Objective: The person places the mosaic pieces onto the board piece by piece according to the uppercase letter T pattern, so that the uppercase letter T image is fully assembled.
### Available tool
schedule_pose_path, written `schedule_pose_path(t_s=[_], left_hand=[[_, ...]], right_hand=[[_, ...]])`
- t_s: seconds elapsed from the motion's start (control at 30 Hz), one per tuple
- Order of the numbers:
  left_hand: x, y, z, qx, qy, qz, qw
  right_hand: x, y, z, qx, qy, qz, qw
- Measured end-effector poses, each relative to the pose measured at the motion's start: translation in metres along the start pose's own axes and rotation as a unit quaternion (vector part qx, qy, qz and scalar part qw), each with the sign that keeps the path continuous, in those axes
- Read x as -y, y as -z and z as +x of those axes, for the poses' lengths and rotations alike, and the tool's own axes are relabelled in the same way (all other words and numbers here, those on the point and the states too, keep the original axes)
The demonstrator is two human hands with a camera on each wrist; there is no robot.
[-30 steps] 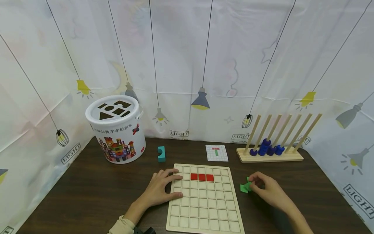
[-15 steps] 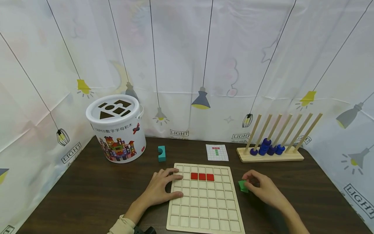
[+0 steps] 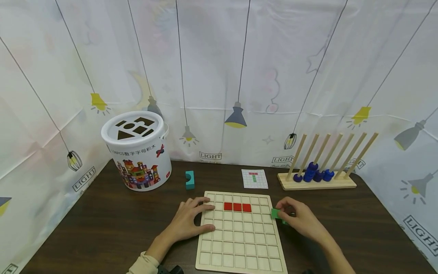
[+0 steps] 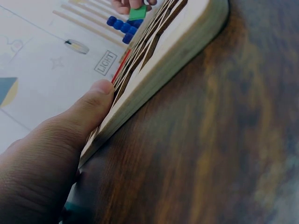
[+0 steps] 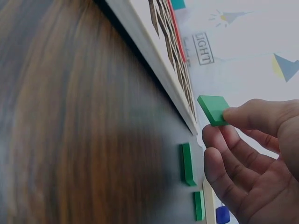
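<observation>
Green tile (image 5: 212,110) in right hand (image 3: 302,219) near board (image 3: 238,238)

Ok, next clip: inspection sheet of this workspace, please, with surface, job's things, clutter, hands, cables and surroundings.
Surface: dark wood-grain table.
Job's things: grid board with three red tiles in one row; two loose green tiles on the table; card printed with a red-and-green T.
Clutter: white bucket, teal block, peg stand with blue beads.
Hands: left hand rests on the board's left edge; right hand pinches another green tile.
Cables: nothing seen; only printed lamp cords.
Surroundings: pale backdrop with lamp prints.
</observation>
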State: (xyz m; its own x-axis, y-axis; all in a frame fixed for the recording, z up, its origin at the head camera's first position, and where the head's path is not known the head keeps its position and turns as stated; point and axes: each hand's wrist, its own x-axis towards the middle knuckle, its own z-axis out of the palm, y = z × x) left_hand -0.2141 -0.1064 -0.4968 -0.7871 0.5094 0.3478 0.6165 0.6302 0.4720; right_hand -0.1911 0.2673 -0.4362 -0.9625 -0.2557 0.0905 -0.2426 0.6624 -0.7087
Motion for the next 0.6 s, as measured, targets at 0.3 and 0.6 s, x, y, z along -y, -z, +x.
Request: schedule_pose_path(t_s=[0.3,0.6], left_hand=[[0.000,0.000,0.001,0.002,-0.002,0.007,1.0000],[0.000,0.001,0.001,0.011,0.007,0.003,0.9999]], right_hand=[[0.011,-0.008,0.006,0.006,0.011,0.007,0.9999],[0.016,-0.019,0.015,0.019,0.002,0.010,0.9998]])
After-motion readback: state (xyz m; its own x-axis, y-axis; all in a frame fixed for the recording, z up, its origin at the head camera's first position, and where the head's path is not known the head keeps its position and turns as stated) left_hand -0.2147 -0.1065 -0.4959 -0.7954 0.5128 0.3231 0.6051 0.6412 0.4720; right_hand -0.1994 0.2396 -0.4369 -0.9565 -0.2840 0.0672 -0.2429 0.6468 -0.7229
